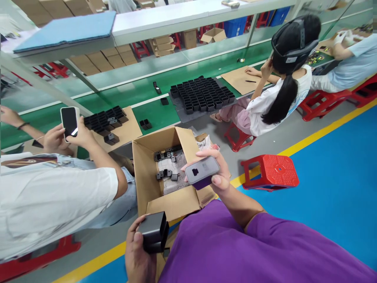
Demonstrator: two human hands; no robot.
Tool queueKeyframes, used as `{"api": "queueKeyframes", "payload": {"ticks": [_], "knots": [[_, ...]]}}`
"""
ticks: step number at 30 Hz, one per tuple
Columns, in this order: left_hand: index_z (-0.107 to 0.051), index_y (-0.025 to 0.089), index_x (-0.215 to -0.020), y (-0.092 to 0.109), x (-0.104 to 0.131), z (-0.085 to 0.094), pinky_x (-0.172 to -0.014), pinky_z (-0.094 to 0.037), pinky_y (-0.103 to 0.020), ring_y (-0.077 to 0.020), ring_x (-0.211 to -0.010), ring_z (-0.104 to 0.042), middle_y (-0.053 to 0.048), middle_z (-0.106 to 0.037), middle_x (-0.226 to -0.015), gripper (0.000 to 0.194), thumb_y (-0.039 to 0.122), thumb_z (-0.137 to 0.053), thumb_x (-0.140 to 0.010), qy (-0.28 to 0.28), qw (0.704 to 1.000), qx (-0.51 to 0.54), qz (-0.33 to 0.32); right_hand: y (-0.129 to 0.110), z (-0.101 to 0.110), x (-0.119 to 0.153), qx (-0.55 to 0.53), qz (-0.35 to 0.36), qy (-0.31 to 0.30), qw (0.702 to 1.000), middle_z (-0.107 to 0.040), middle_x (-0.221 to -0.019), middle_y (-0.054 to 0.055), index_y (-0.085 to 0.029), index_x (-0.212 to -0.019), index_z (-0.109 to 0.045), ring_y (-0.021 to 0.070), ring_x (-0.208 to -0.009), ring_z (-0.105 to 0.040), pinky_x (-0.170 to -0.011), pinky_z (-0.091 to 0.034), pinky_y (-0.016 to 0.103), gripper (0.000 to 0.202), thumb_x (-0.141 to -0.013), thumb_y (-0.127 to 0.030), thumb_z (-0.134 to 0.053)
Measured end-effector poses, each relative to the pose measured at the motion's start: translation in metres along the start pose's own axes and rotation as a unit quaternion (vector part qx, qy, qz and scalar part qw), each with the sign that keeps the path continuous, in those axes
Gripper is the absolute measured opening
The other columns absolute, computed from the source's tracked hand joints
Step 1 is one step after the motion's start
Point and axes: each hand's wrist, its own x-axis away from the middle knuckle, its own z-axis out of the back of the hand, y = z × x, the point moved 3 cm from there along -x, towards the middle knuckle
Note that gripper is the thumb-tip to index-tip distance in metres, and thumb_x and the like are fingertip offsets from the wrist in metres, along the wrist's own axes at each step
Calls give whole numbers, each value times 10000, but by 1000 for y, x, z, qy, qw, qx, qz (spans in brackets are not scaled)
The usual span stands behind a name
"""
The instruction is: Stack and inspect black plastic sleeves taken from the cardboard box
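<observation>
My right hand grips a dark plastic housing with rounded ends and a small notched hole in its flat face, held up over the right side of an open cardboard box. Low in front of me, my left hand is closed around black plastic housings, which look like two stacked together. Inside the box, several small black housings lie in loose rows on clear plastic wrapping.
Many black housings stand in rows on the green conveyor. At left, a person holds a phone beside more housings. Another person sits at right. A red stool stands on the blue floor.
</observation>
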Motion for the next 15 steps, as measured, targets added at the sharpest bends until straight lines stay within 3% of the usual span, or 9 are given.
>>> {"api": "queueKeyframes", "payload": {"ticks": [4,8,15], "knots": [[-718,240,-1044,0,-1,2,-624,-604,-185,-168,-816,-705,-8,-732,-983,767,674,-932,-448,-3,1000,4,6,-1,-3,-1,-6,-42,1,999,-789,-1030,58,-301,-1364,-446,234,-762,-787,-679,-672,424,560,-915,-578,-636],[-721,236,-1028,0,-1,3,-624,-604,-189,-168,-827,-697,-10,-722,-1004,774,674,-937,-428,-4,1000,4,4,0,-5,0,11,-46,13,999,-778,-1104,59,-299,-1283,-486,181,-662,-754,-569,-649,351,443,-950,-562,-615],[-703,234,-1080,2,5,2,-546,-568,-199,-178,-761,-692,-11,-723,-975,793,687,-915,-465,5,1000,-16,4,2,-5,0,-6,-77,20,997,-779,-1126,64,-284,-1172,-466,171,-670,-775,-582,-673,328,374,-949,-488,-687]]}}
